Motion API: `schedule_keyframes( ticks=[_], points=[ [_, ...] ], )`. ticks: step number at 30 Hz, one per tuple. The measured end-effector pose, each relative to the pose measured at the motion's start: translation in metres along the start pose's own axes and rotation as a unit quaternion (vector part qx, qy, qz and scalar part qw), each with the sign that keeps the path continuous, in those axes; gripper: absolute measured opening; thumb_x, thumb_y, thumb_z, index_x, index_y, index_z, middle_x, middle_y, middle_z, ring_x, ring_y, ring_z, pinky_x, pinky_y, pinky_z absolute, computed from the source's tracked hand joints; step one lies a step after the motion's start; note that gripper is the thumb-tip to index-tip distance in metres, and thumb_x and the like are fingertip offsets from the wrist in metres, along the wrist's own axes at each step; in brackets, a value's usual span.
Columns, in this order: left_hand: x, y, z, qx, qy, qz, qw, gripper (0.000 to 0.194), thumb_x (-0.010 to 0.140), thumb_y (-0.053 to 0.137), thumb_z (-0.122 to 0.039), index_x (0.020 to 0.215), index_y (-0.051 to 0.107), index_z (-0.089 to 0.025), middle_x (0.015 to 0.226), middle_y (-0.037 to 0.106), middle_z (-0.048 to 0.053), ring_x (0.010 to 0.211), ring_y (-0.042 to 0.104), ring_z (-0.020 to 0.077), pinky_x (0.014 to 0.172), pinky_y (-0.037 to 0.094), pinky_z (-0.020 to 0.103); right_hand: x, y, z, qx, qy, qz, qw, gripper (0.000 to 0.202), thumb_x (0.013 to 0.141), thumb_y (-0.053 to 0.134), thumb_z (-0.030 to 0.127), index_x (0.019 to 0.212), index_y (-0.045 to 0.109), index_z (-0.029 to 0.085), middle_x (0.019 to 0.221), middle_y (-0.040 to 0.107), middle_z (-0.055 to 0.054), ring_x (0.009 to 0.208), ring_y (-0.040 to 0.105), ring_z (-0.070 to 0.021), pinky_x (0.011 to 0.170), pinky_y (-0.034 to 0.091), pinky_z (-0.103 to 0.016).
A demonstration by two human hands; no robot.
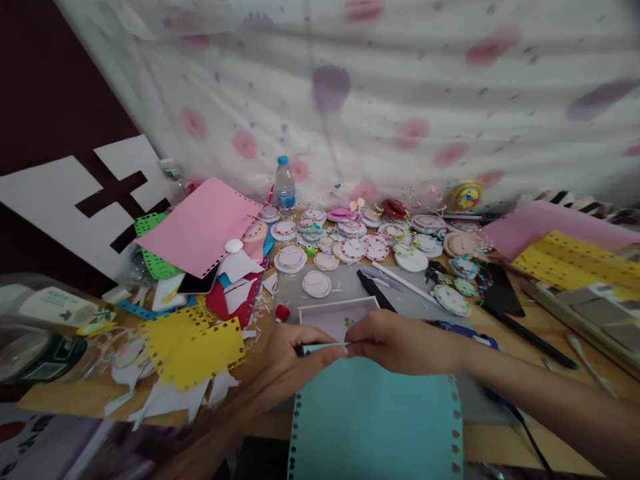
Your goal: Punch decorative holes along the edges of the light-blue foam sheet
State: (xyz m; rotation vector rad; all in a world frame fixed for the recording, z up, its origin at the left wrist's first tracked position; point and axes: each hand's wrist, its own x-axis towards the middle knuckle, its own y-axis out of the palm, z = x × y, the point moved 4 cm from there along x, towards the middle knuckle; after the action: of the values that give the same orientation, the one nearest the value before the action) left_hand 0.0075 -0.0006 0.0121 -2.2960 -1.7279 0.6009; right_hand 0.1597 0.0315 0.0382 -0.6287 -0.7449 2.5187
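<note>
A teal sheet with small shapes punched along both side edges hangs toward me at the table's front. My left hand is closed at its far edge, thumb pointing right. My right hand pinches the same edge, and the fingertips of both hands nearly meet. Between them shows a narrow teal strip with a dark end, seemingly the sheet's folded edge. Just behind the hands lies a shallow white tray with a few small green bits, partly hidden by my fingers. A small red object sits left of it.
Several decorated white discs crowd the table's back, beside a water bottle. Punched yellow sheets, scraps and a pink sheet lie left. On the right are a black pen, a blue-handled tool and a yellow sheet.
</note>
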Motion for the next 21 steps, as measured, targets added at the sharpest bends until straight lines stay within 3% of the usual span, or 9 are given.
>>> schedule_keyframes(
  ticks=[4, 13, 21],
  points=[
    [-0.001, -0.003, 0.003, 0.016, 0.005, -0.018, 1.0, 0.032, 0.079, 0.061, -0.043, 0.075, 0.077, -0.016, 0.073, 0.072, 0.005, 0.07, 0.063, 0.0197, 0.057, 0.044, 0.023, 0.002, 0.002, -0.003, 0.04, -0.009, 0.017, 0.999, 0.032, 0.09, 0.045, 0.028, 0.065, 0.059, 0.012, 0.056, 0.04, 0.004, 0.056, 0.036, -0.0086, 0.053, 0.031, -0.021],
    [-0.007, -0.015, 0.012, 0.0, 0.004, 0.012, 1.0, 0.035, 0.08, 0.06, -0.046, 0.074, 0.077, -0.016, 0.066, 0.068, 0.004, 0.064, 0.058, 0.0169, 0.053, 0.04, 0.021, -0.018, 0.005, -0.024, 0.128, -0.008, 0.091, 0.988, 0.039, 0.092, 0.041, 0.041, 0.064, 0.048, 0.015, 0.063, 0.038, 0.004, 0.06, 0.036, -0.0093, 0.056, 0.034, -0.022],
    [-0.01, -0.022, 0.021, -0.022, -0.024, 0.028, 0.999, 0.04, 0.081, 0.057, -0.046, 0.058, 0.066, -0.014, 0.051, 0.047, -0.001, 0.052, 0.04, 0.0111, 0.047, 0.028, 0.02, -0.038, 0.002, -0.037, 0.099, 0.007, 0.093, 0.991, 0.041, 0.094, 0.039, 0.041, 0.062, 0.046, 0.016, 0.06, 0.034, 0.005, 0.058, 0.034, -0.0091, 0.054, 0.032, -0.022]
  ],
)
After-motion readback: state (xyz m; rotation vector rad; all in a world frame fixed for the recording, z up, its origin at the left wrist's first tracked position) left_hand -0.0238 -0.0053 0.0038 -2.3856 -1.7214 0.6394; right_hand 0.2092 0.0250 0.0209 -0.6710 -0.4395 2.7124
